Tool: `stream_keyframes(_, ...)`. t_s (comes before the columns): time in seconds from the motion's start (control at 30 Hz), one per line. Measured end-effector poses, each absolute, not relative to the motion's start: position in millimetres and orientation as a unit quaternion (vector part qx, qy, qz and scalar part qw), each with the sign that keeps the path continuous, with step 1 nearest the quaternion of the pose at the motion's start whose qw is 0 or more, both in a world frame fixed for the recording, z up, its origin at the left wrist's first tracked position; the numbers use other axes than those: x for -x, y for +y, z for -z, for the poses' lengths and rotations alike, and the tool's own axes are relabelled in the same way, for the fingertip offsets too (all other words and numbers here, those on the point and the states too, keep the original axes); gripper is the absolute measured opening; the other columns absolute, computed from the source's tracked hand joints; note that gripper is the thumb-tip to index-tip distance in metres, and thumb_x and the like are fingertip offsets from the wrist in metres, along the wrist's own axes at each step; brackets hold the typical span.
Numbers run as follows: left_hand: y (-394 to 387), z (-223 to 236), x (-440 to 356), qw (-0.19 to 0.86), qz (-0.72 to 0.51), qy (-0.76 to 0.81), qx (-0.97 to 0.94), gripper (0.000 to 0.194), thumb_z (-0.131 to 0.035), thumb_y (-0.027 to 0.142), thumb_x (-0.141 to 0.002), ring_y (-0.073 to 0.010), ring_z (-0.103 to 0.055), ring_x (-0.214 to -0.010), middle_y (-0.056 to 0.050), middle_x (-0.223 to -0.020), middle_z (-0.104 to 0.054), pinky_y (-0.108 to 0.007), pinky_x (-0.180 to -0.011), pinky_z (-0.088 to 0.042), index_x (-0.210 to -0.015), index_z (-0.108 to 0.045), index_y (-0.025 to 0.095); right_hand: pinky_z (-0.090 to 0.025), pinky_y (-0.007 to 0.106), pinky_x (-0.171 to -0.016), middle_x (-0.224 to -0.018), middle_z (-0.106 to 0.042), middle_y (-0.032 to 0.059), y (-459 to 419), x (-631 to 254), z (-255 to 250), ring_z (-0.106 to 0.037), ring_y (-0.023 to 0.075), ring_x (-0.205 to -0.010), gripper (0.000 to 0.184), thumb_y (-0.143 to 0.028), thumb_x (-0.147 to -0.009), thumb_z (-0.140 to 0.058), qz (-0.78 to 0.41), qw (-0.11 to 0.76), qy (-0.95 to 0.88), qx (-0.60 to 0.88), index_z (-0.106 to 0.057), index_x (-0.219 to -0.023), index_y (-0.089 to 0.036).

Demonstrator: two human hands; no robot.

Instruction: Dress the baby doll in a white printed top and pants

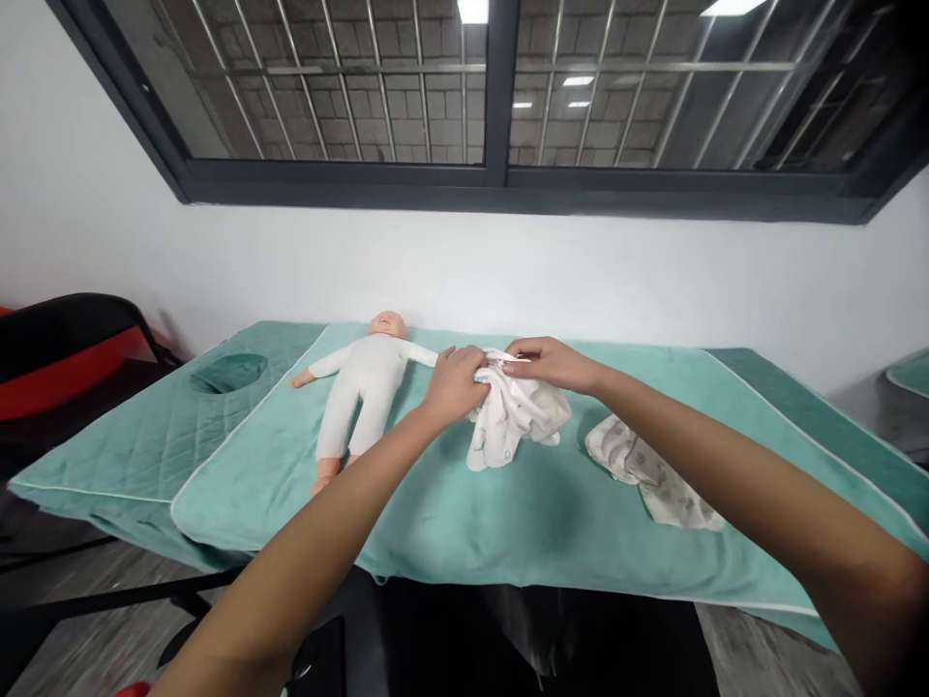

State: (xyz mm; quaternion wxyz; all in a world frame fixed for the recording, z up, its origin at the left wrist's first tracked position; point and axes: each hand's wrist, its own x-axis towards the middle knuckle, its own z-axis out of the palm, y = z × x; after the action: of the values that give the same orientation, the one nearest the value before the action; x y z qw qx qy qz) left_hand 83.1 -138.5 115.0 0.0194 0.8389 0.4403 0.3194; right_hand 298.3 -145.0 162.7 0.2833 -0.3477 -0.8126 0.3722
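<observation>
The left hand (457, 379) has its fingers curled over the top of a bunched white printed cloth (515, 411), gripping it just beside the doll's outstretched arm; whether the hand touches that arm cannot be told. The right hand (553, 365), farther from the doll (372, 373), pinches the same cloth between thumb and fingers. The cloth hangs in loose folds to the right of the doll; whether its lower end touches the green cover (435, 532) cannot be told. The doll lies face up on this cover, in white, arms spread, its head toward the wall (508, 276). Well to the right of the doll, a second printed cloth (657, 474) lies crumpled. Left of the doll is a round recess (230, 374); farther left stands a chair (79, 339). Beyond the doll's head, above it, is a barred window (500, 106).
</observation>
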Motion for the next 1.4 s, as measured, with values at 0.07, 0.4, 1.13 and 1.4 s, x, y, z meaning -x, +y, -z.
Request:
stream_keyframes(0.07, -146, -126, -89, 0.039, -0.405, 0.468, -0.784, 0.006, -0.053, 0.019, -0.077, -0.0195, -0.057, -0.081, -0.001, -0.082, -0.059, -0.036, -0.083, -0.047, -0.081, -0.049, 0.021, -0.047, 0.03, -0.078, -0.103, -0.065, 0.0048, -157, -305, -162, -0.06, 0.0203, -0.091, 0.05, -0.056, -0.078, -0.069, -0.367, 0.265, -0.802, 0.39, -0.061, -0.108, -0.018)
stream_keyframes(0.4, -193, -144, -127, 0.067, -0.552, 0.365, -0.746, 0.075, -0.077, 0.027, -0.068, -0.0247, -0.049, -0.122, -0.011, -0.131, -0.046, -0.039, -0.101, -0.044, -0.131, -0.036, 0.02, -0.055, 0.033, -0.068, -0.102, -0.07, 0.008, -188, -305, -132, -0.066, 0.0242, -0.088, 0.046, -0.051, -0.081, -0.069, -0.515, 0.341, -0.683, 0.389, -0.065, -0.113, -0.018)
stream_keyframes(1.13, -391, 63, 2, 0.063, -0.527, 0.736, -0.419, 0.095, -0.075, 0.038, -0.071, -0.0328, -0.043, -0.135, -0.013, -0.146, -0.036, -0.051, -0.114, -0.034, -0.15, -0.025, 0.024, -0.051, 0.045, -0.095, -0.122, -0.064, 0.009, -226, -401, 8, -0.065, 0.0258, -0.104, 0.045, -0.059, -0.086, -0.059, -0.523, 0.306, -0.641, 0.471, -0.062, -0.115, -0.025)
stream_keyframes(1.4, -477, 180, 75, 0.209, -0.321, 0.857, -0.345, 0.074, -0.067, 0.04, -0.064, -0.0346, -0.052, -0.125, -0.016, -0.124, -0.053, -0.051, -0.112, -0.037, -0.129, -0.048, 0.01, -0.057, 0.037, -0.07, -0.114, -0.07, 0.0096, -210, -407, 33, -0.067, 0.0277, -0.098, 0.043, -0.06, -0.08, -0.062, -0.523, 0.309, -0.584, 0.538, -0.066, -0.107, -0.026)
